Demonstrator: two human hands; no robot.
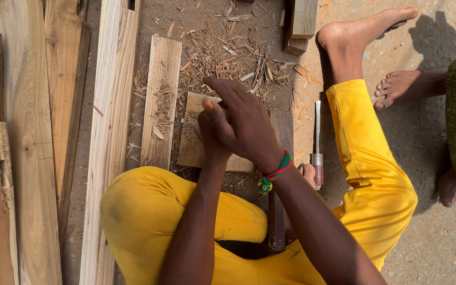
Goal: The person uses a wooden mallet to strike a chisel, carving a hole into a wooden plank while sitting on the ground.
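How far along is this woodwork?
Some cutting looks done: wood chips litter the ground beyond a small board. Just now nothing is being cut; the right hand wraps over the left hand, and the chisel lies on the ground. Long planks lie alongside, seemingly unworked. How much remains is unclear.

Outdoor dirt ground, sandy and pale on the right, darker in the middle. Hard sunlight, sharp shadows at top right. Long rough wooden planks lie side by side along the left, grain running up the frame. Wood chips and shavings litter the ground at top centre. Short wood blocks sit at the top edge.
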